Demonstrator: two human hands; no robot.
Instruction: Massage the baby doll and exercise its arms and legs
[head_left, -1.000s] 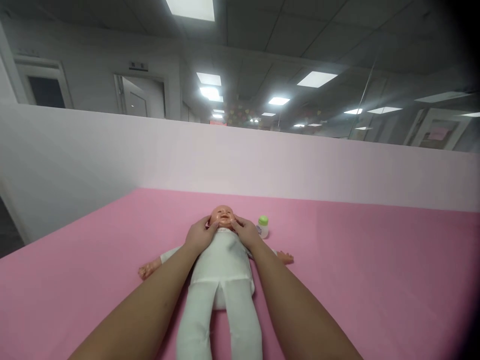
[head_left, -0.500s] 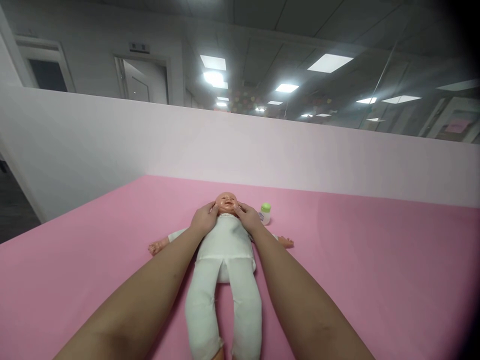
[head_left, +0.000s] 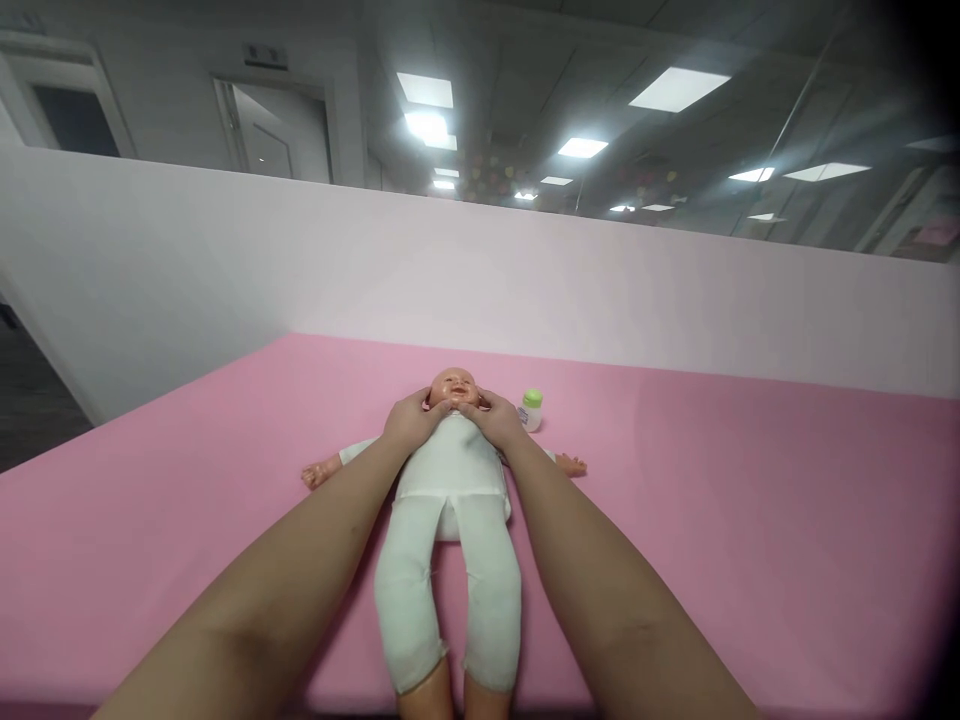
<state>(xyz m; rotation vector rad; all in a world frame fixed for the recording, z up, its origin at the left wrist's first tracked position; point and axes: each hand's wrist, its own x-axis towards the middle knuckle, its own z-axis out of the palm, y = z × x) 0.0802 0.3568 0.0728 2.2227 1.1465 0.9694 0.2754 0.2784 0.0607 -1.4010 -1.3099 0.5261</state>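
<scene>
A baby doll [head_left: 452, 455] with a white cloth body lies on its back, its head at the far end and its legs toward me. My left hand [head_left: 414, 418] cups the left side of the doll's head, fingers curled behind it near the ear. From the other side my right hand [head_left: 495, 418] does the same. Both thumbs rest on the chin, just below the doll's mouth, their tips close together. The fingers behind the head are partly hidden. The doll's arms stretch out to both sides, passing beneath my forearms.
A small bottle with a green cap [head_left: 532, 410] stands just right of my right hand. Pink padding [head_left: 712, 520] covers the surface under the doll. A low white wall [head_left: 600, 290] runs along the back and left side. Beyond it are doors and ceiling lights.
Both thumbs have slid inward from the doll's cheeks to its chin, nearer each other. The view has shifted slightly, showing more of the doll's lower legs. The bottle has stayed in place.
</scene>
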